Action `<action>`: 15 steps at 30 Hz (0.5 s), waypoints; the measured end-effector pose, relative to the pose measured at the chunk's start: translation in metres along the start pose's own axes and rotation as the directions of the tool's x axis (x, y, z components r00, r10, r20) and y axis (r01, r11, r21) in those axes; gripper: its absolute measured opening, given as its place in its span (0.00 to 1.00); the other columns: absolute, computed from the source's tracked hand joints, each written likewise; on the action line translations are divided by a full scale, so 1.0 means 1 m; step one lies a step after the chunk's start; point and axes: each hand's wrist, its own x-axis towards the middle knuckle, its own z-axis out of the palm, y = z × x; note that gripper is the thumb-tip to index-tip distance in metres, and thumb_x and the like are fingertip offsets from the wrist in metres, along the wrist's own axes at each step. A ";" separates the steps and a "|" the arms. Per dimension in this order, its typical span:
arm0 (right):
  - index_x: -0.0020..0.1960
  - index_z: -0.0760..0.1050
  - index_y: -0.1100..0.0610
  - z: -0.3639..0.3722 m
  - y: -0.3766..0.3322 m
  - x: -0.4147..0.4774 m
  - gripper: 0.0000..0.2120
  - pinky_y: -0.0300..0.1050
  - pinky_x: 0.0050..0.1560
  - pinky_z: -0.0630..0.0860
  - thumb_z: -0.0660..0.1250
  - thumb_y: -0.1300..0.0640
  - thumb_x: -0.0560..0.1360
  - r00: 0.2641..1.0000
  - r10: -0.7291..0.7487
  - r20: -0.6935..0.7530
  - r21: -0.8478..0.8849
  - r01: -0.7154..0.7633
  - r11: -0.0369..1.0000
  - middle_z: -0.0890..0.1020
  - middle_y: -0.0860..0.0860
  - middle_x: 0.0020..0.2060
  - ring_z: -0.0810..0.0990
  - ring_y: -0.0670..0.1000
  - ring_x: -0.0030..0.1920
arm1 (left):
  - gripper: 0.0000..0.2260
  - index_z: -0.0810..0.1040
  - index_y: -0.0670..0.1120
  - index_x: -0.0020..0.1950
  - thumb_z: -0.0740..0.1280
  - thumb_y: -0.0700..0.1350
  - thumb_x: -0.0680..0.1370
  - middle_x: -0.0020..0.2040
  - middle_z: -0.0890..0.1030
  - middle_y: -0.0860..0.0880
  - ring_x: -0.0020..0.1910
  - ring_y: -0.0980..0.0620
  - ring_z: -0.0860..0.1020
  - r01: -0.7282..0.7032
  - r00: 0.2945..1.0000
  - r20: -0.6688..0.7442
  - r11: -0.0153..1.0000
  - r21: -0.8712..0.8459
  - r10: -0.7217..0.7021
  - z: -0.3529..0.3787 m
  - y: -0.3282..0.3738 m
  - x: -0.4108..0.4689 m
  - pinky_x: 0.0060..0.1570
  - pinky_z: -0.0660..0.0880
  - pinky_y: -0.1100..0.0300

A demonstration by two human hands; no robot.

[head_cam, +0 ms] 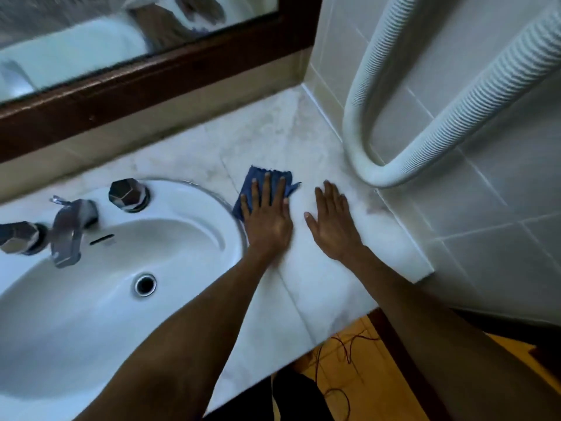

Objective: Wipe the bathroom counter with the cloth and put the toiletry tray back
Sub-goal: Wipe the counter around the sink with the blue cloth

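Cloth (pixel 254 177), blue and folded, is lying on the marble bench (pixel 315 281) near the middle of the frame, just right of the white sink's (pixel 194 208) rim. We are pressing our left hand (pixel 268 212) flat on top of it, fingers (pixel 266 185) stretched out straight and lying close side by side, the fingertips reaching almost to the cloth's far edge; nothing is being pinched. A corner of the cloth is sticking out to the right of that hand.

We are resting our right hand (pixel 332 221) palm down on the bare bench just beside the left, with its fingers (pixel 330 192) extended and held together and the thumb angled out toward the left hand. It is not touching the cloth.

In the left of the frame the sink is carrying a chrome tap (pixel 71 226) between two faceted knobs, one (pixel 129 194) nearer the cloth and one (pixel 19 238) at the left edge, with the drain (pixel 145 284) lower down. A wood-framed mirror (pixel 91 41) is filling the upper left. A ribbed white hose (pixel 425 159) is looping down the tiled wall (pixel 485 223) in the upper right, its bend hanging close to the bench's right edge. The picture is slightly blurred.
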 end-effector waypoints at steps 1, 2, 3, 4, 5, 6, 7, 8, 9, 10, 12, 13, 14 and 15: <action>0.79 0.53 0.63 0.000 -0.001 0.012 0.33 0.58 0.79 0.48 0.49 0.42 0.82 1.000 -0.001 0.006 -0.008 0.001 1.000 0.53 0.64 0.78 0.52 0.61 0.79 | 0.23 0.51 0.57 0.82 0.47 0.55 0.86 0.83 0.48 0.53 0.82 0.48 0.44 -0.017 1.000 0.007 1.000 -0.001 0.017 -0.007 -0.009 0.023 0.78 0.40 0.43; 0.79 0.52 0.62 -0.001 -0.002 0.026 0.34 0.59 0.79 0.47 0.50 0.42 0.82 1.000 0.002 0.009 -0.013 -0.002 1.000 0.52 0.63 0.79 0.50 0.61 0.79 | 0.24 0.50 0.57 0.82 0.46 0.56 0.85 0.83 0.47 0.52 0.82 0.48 0.43 -0.012 1.000 0.013 1.000 0.000 0.012 -0.015 -0.019 0.049 0.78 0.40 0.42; 0.79 0.51 0.62 -0.002 -0.004 0.040 0.34 0.61 0.78 0.47 0.51 0.42 0.82 1.000 0.011 0.005 -0.019 -0.011 1.000 0.51 0.63 0.79 0.49 0.61 0.80 | 0.24 0.49 0.57 0.82 0.45 0.56 0.85 0.83 0.46 0.52 0.81 0.48 0.42 0.008 1.000 0.027 1.000 0.011 -0.008 -0.025 -0.029 0.073 0.78 0.40 0.42; 0.80 0.50 0.61 -0.002 -0.008 0.053 0.34 0.63 0.77 0.46 0.52 0.41 0.82 1.000 0.026 0.003 -0.027 -0.026 0.999 0.50 0.63 0.79 0.48 0.62 0.80 | 0.24 0.49 0.57 0.82 0.45 0.56 0.85 0.83 0.45 0.52 0.81 0.48 0.42 0.029 0.999 0.034 0.999 0.030 -0.030 -0.035 -0.042 0.093 0.78 0.40 0.41; 0.80 0.50 0.61 -0.002 -0.014 0.066 0.34 0.66 0.77 0.45 0.51 0.41 0.82 0.999 0.051 0.006 -0.036 -0.050 0.998 0.49 0.63 0.79 0.46 0.62 0.80 | 0.24 0.48 0.57 0.82 0.45 0.56 0.85 0.83 0.44 0.52 0.81 0.48 0.41 0.049 0.998 0.046 0.998 0.039 -0.050 -0.045 -0.054 0.106 0.78 0.40 0.41; 0.80 0.50 0.60 -0.001 -0.021 0.077 0.34 0.68 0.76 0.44 0.50 0.41 0.82 0.997 0.082 0.010 -0.046 -0.082 0.996 0.48 0.63 0.79 0.46 0.63 0.79 | 0.24 0.46 0.57 0.82 0.45 0.56 0.85 0.83 0.43 0.53 0.81 0.48 0.40 0.063 0.996 0.056 0.997 0.039 -0.065 -0.051 -0.065 0.113 0.78 0.39 0.42; 0.80 0.50 0.60 0.000 -0.028 0.086 0.34 0.70 0.75 0.44 0.49 0.40 0.82 0.993 0.115 0.005 -0.054 -0.114 0.992 0.49 0.64 0.79 0.46 0.64 0.79 | 0.25 0.45 0.57 0.82 0.44 0.56 0.85 0.83 0.42 0.53 0.81 0.48 0.39 0.075 0.995 0.069 0.996 0.040 -0.078 -0.056 -0.072 0.113 0.78 0.39 0.43; 0.80 0.52 0.61 0.002 -0.034 0.092 0.34 0.72 0.74 0.44 0.47 0.40 0.82 0.989 0.144 -0.008 -0.059 -0.145 0.988 0.50 0.64 0.79 0.47 0.65 0.79 | 0.25 0.43 0.57 0.82 0.44 0.57 0.85 0.82 0.41 0.52 0.81 0.48 0.38 0.086 0.993 0.080 0.995 0.054 -0.090 -0.059 -0.076 0.107 0.78 0.38 0.43; 0.79 0.53 0.61 0.005 -0.040 0.095 0.34 0.74 0.73 0.45 0.46 0.39 0.81 0.985 0.169 -0.038 -0.060 -0.171 0.983 0.51 0.64 0.79 0.49 0.66 0.79 | 0.26 0.41 0.57 0.82 0.44 0.57 0.85 0.82 0.39 0.52 0.80 0.48 0.36 0.097 0.990 0.097 0.992 0.076 -0.104 -0.060 -0.076 0.099 0.78 0.37 0.43; 0.79 0.54 0.61 0.008 -0.042 0.096 0.34 0.74 0.73 0.45 0.45 0.39 0.81 0.980 0.184 -0.080 -0.065 -0.189 0.980 0.53 0.64 0.78 0.50 0.66 0.78 | 0.26 0.39 0.56 0.81 0.44 0.57 0.85 0.82 0.37 0.51 0.80 0.47 0.35 0.097 0.987 0.122 0.990 0.101 -0.109 -0.060 -0.076 0.092 0.77 0.36 0.43; 0.79 0.56 0.60 0.016 -0.043 0.094 0.33 0.73 0.73 0.46 0.46 0.39 0.82 0.969 0.177 -0.170 -0.095 -0.195 0.976 0.55 0.63 0.78 0.52 0.65 0.79 | 0.26 0.39 0.57 0.81 0.44 0.57 0.85 0.82 0.37 0.51 0.80 0.47 0.35 0.048 0.982 0.175 0.989 0.141 -0.073 -0.065 -0.083 0.086 0.77 0.37 0.43; 0.79 0.56 0.59 0.018 -0.042 0.092 0.32 0.72 0.74 0.47 0.47 0.39 0.82 0.964 0.166 -0.206 -0.110 -0.191 0.975 0.56 0.63 0.78 0.53 0.64 0.79 | 0.26 0.40 0.58 0.81 0.44 0.58 0.84 0.82 0.38 0.52 0.80 0.47 0.36 0.014 0.982 0.183 0.988 0.156 -0.043 -0.070 -0.091 0.090 0.77 0.38 0.43; 0.79 0.57 0.59 0.018 -0.041 0.093 0.32 0.71 0.74 0.47 0.47 0.39 0.82 0.960 0.163 -0.227 -0.113 -0.192 0.975 0.57 0.62 0.78 0.53 0.63 0.79 | 0.26 0.41 0.58 0.81 0.44 0.59 0.84 0.82 0.39 0.52 0.81 0.46 0.38 0.007 0.984 0.175 0.987 0.162 -0.036 -0.078 -0.102 0.099 0.78 0.40 0.43; 0.79 0.57 0.58 0.017 -0.041 0.093 0.32 0.71 0.74 0.47 0.47 0.39 0.82 0.958 0.169 -0.233 -0.101 -0.197 0.975 0.57 0.62 0.78 0.53 0.63 0.79 | 0.26 0.42 0.59 0.81 0.44 0.59 0.84 0.82 0.41 0.52 0.81 0.46 0.40 0.036 0.985 0.161 0.985 0.167 -0.063 -0.085 -0.114 0.107 0.78 0.41 0.42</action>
